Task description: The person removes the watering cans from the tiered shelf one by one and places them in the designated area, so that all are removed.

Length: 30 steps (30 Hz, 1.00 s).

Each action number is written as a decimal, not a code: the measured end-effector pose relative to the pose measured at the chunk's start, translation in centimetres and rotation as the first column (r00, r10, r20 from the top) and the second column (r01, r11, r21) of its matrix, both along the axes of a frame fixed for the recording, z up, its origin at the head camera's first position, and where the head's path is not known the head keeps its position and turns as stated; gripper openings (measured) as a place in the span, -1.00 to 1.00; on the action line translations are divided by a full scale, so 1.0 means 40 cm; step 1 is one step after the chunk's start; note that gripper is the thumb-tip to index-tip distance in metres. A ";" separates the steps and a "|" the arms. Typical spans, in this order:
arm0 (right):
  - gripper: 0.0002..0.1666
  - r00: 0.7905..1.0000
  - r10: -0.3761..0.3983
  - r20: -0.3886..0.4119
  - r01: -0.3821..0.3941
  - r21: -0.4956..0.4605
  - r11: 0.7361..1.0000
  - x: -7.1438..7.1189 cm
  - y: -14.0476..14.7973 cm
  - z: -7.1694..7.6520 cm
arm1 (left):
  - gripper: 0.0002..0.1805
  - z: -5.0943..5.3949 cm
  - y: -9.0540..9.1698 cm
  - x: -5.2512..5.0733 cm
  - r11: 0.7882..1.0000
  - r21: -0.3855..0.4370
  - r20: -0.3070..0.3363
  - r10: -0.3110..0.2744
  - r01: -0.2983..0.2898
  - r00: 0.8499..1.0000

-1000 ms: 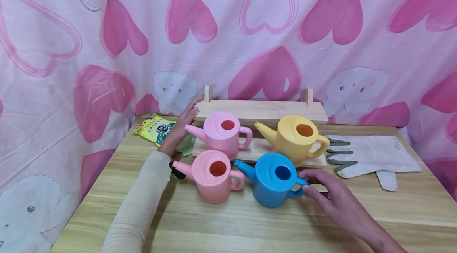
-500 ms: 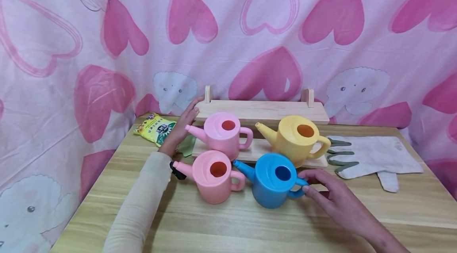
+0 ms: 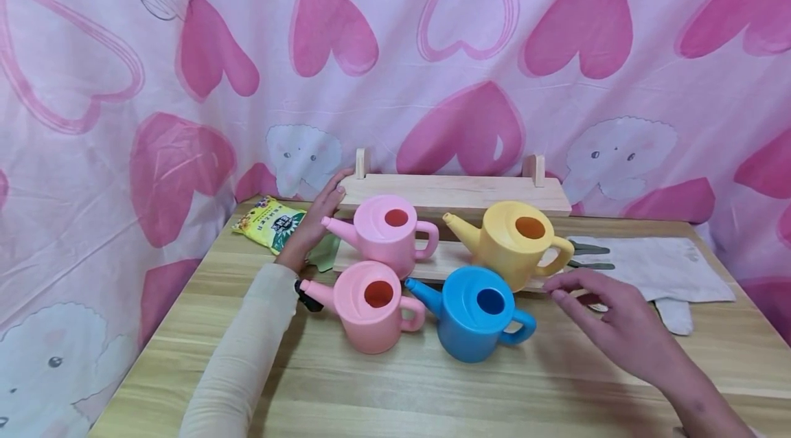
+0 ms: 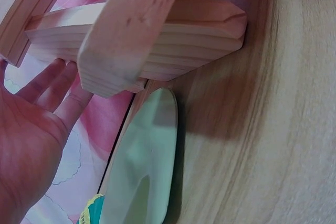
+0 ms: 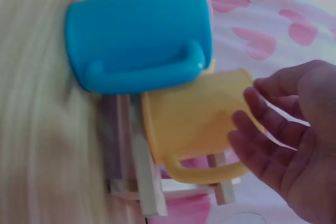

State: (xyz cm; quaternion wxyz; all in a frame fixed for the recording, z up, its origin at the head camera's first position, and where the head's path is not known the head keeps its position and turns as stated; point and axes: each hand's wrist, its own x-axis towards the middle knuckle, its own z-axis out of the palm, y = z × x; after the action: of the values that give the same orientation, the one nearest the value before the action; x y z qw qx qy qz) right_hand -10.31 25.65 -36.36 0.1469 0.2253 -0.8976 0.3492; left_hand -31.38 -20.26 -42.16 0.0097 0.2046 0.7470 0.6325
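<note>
My left hand (image 3: 312, 224) is at the left end of a two-tier wooden stand (image 3: 457, 191), its fingers touching the upper board's side with the palm spread. A pink watering can (image 3: 384, 242) and a yellow watering can (image 3: 509, 252) stand on the lower tier. In front of them on the table are a coral watering can (image 3: 367, 321) and a blue watering can (image 3: 469, 321). My right hand (image 3: 630, 325) hovers beside the yellow can's handle, fingers loosely bent and holding nothing. In the right wrist view, the fingers appear beside the yellow can; contact is unclear.
A yellow packet (image 3: 269, 225) lies left of the stand, with a pale green flat piece (image 4: 149, 150) near it. Grey-white work gloves (image 3: 667, 266) lie at the right, partly behind my right hand. A pink heart-patterned curtain (image 3: 457, 115) hangs behind the wooden table (image 3: 395, 397).
My right hand has let go of the blue watering can's handle and moved right and slightly back toward the yellow can's handle. The left hand stays in place.
</note>
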 end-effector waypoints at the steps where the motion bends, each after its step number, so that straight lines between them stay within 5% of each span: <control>1: -0.59 0.999 -0.015 -0.034 0.015 -0.008 1.000 -0.005 0.003 0.003 | -0.37 0.000 0.001 0.001 1.000 -0.001 0.000 0.000 0.000 1.000; 8: -0.62 0.981 -0.101 -0.167 0.082 -0.117 0.990 -0.051 0.020 0.004 | -0.37 0.000 0.004 0.001 1.000 -0.011 0.008 0.002 -0.002 1.000; 21: -0.52 0.994 -0.103 0.041 0.107 -0.108 0.988 -0.111 0.027 -0.042 | -0.40 0.012 0.007 0.009 1.000 -0.007 0.027 -0.011 0.011 1.000; 30: -0.58 0.995 -0.092 0.046 0.096 -0.075 0.993 -0.122 0.030 -0.050 | -0.38 0.004 0.006 0.005 1.000 -0.019 0.021 0.013 -0.013 1.000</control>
State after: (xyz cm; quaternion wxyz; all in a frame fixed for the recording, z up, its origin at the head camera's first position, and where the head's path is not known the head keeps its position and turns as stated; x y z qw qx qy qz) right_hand -15.18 26.86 -38.34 0.1526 0.1695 -0.8960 0.3811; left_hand -31.16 -20.03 -42.00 0.0156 0.1929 0.7542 0.6275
